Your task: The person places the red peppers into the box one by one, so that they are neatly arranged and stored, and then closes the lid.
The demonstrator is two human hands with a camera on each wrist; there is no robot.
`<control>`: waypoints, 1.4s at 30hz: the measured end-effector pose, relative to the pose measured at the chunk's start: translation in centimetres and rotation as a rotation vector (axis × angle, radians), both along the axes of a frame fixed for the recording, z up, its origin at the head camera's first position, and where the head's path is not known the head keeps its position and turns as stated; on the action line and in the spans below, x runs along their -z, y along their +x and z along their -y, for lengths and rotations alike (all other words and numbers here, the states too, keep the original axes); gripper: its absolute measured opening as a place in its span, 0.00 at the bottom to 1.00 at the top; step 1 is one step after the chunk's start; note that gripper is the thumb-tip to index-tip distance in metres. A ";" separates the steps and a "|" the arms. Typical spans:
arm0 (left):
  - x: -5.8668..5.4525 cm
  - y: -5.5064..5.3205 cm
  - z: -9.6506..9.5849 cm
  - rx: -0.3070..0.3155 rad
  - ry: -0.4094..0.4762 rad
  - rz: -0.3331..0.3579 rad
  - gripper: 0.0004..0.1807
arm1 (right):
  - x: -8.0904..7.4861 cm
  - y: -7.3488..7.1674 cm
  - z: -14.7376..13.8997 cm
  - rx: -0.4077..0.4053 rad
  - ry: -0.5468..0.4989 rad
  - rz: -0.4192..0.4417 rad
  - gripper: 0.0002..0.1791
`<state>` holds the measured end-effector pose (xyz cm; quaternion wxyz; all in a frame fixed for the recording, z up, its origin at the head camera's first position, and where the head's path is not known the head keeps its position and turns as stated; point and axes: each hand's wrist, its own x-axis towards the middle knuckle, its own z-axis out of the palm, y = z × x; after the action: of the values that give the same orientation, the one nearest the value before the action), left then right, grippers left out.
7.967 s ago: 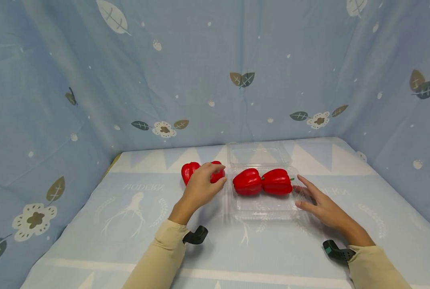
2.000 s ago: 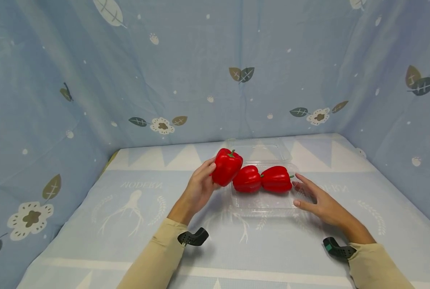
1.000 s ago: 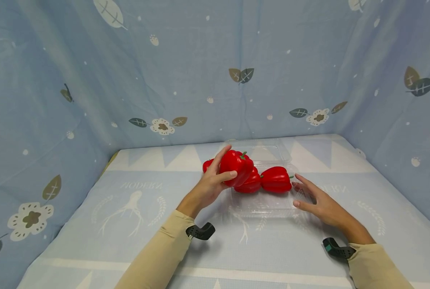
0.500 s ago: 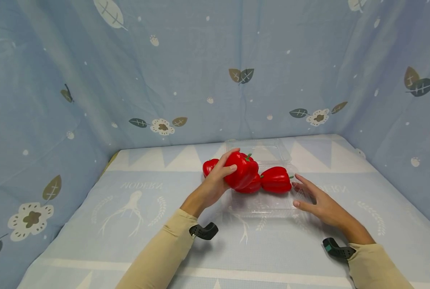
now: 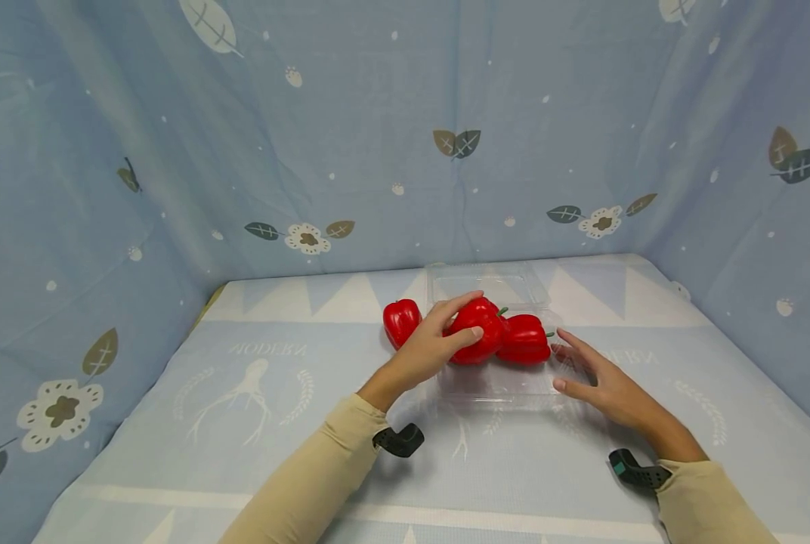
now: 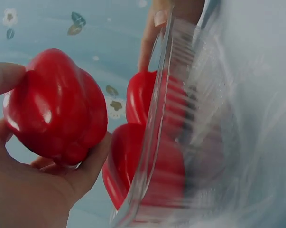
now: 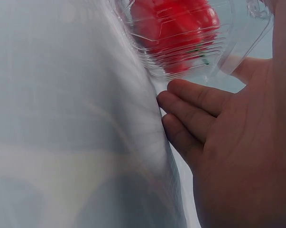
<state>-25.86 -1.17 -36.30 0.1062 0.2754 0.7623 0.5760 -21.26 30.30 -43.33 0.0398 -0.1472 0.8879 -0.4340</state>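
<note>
Left hand (image 5: 424, 351) holds a red bell pepper (image 5: 480, 336) above a clear plastic clamshell (image 5: 492, 384)

The left hand's fingers and thumb curl around the held pepper, its green stem at the upper right. Beneath it, two more sit in the clamshell: the right pepper (image 5: 527, 341) and the left pepper (image 6: 124, 159), mostly hidden in the head view. The lid (image 5: 488, 284) lies open on the far side. The right hand (image 5: 607, 387), relaxed and gripping nothing, is beside the clamshell's right wall; whether they touch is unclear. A fourth pepper (image 5: 401, 321) lies on the tablecloth (image 5: 269, 423), left of the clamshell.
</note>
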 end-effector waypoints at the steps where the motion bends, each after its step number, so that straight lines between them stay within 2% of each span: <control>1: -0.1 0.2 -0.2 -0.016 -0.033 -0.030 0.32 | 0.0 0.0 0.0 0.000 0.001 -0.001 0.48; 6: -0.2 0.8 -1.4 -0.034 -0.100 -0.139 0.32 | -0.1 -0.1 0.0 0.004 0.007 -0.003 0.49; 16: 0.6 1.2 -3.2 -0.047 -0.211 -0.325 0.33 | 0.0 -0.1 0.1 0.013 0.019 -0.005 0.49; 22: 1.1 1.5 -3.8 -0.087 -0.408 -0.537 0.33 | 0.1 -0.1 0.1 0.015 0.027 -0.013 0.49; 25: 1.4 1.7 -4.2 -0.093 -0.493 -0.619 0.33 | 0.1 -0.2 0.1 0.018 0.033 -0.013 0.49; 34: 2.0 2.1 -5.3 -0.068 -0.632 -0.738 0.34 | 0.1 0.0 0.1 -0.001 0.019 -0.013 0.50; 42: 2.5 2.5 -6.2 -0.051 -0.655 -0.749 0.34 | 0.1 0.1 0.2 0.001 0.030 -0.023 0.52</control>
<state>-23.35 5.07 -38.79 -0.1082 0.3968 0.8955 0.1701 -21.19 30.13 -43.44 0.0315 -0.1509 0.8949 -0.4188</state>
